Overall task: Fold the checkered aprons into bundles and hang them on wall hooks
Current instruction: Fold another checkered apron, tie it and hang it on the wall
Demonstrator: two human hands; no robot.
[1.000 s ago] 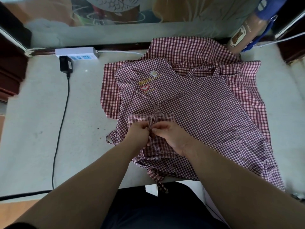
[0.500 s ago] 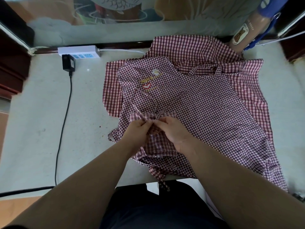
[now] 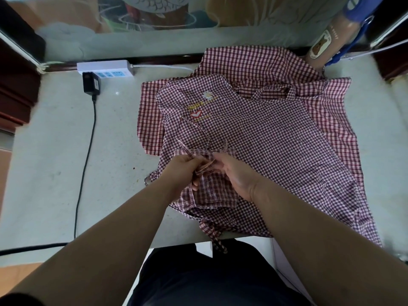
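Observation:
Several red-and-white checkered aprons lie overlapped on the pale table. The top apron bears a daisy and a heart logo near its upper left. Its thin tie strap is bunched at the near left part of the cloth. My left hand and my right hand meet there, both pinching the strap between fingers and thumb. Another strap end hangs over the table's front edge. No wall hooks are in view.
A white power strip lies at the back left with a black adapter plugged in; its black cable runs down the table's left side. A brown bottle with a blue strap leans at the back right. A glass pane stands behind.
Both hands have stayed on the strap at the same spot, shifting their fingers slightly; a small loop of strap now shows between them. The aprons lie as before.

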